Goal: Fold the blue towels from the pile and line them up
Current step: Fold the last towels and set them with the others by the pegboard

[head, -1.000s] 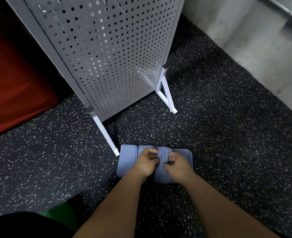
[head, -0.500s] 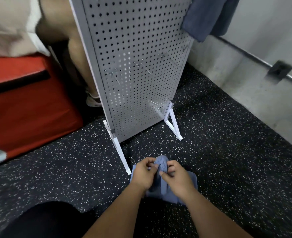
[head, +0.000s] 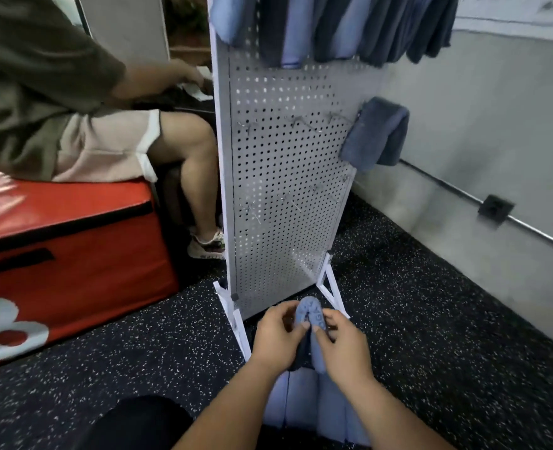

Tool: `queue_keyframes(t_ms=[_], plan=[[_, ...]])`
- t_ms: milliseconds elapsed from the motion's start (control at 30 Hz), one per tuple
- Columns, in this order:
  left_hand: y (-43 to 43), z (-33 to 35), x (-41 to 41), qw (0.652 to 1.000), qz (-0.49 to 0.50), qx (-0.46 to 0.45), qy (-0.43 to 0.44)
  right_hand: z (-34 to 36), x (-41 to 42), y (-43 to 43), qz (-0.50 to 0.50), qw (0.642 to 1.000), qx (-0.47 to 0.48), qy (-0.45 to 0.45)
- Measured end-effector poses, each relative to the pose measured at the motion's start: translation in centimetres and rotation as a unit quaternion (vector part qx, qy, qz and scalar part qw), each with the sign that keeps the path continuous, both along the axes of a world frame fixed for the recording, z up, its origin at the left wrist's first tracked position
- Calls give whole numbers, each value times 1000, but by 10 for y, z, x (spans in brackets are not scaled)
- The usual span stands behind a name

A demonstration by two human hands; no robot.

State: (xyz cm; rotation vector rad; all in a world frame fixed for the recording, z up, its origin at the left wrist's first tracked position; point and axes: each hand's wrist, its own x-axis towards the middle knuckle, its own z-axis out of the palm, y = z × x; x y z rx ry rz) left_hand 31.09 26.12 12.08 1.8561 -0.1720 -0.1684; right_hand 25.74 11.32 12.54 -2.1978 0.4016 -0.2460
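One blue towel [head: 309, 315] looks folded into a narrow strip but is not yet laid down, and more towels [head: 333, 24] hang over the pegboard [head: 284, 190] — so most of the job seems left. The left hand [head: 276, 336] and right hand [head: 343, 347] each close their grip in a pinch on its upper end — the rest hangs below them, before the pegboard's foot.

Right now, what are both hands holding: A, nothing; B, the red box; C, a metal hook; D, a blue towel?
D: the left hand and the right hand both pinch the top of a blue towel in front of the pegboard.
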Motion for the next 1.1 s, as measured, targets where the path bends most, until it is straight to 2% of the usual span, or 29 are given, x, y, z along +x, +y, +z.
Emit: queue_keyframes(t_ms=[367, 867, 1100], plan=[[-8, 114, 11, 997, 28, 24, -63, 101, 21, -5, -29, 991, -108, -78], [-68, 285, 63, 969, 28, 62, -239, 250, 79, -70, -62, 957, -106, -262], [-75, 333, 99, 940, 63, 102, -320, 305, 114, -92, -81, 946, -146, -276]])
